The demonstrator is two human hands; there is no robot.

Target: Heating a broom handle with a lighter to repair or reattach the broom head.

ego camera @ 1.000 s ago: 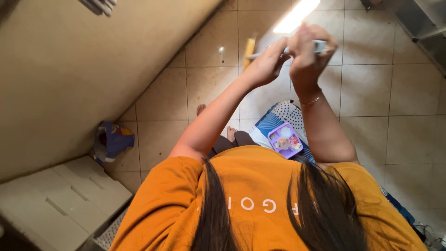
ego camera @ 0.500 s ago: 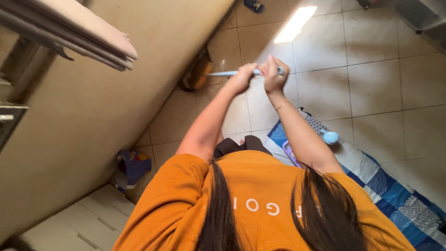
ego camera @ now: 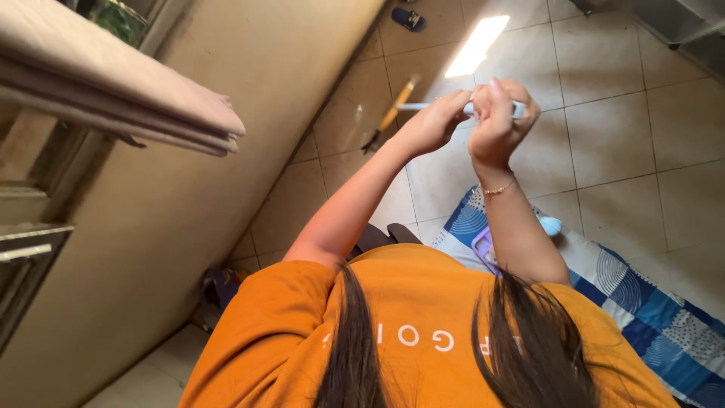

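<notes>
My left hand (ego camera: 432, 123) and my right hand (ego camera: 498, 119) are raised together in front of me over the tiled floor. Both grip a thin light blue stick-like tool (ego camera: 462, 108) that lies roughly level between them. The left fingers pinch its left part and the right fist wraps its right end. On the right wrist sits a thin gold bracelet (ego camera: 498, 188). My orange shirt (ego camera: 423, 325) and long dark hair fill the bottom of the view.
A blue patterned mat (ego camera: 649, 302) lies on the floor at right, with a purple tray (ego camera: 482, 245) partly hidden by my arm and a pale blue round thing (ego camera: 550, 225). A yellow-handled brush (ego camera: 393, 113) lies near the beige wall (ego camera: 226, 196). Folded cloth (ego camera: 121, 91) overhangs upper left.
Both hands, still on the blue tool, have shifted right and slightly up in the view. The view tilted, so the yellow-handled brush shows again and the folded cloth looms larger.
</notes>
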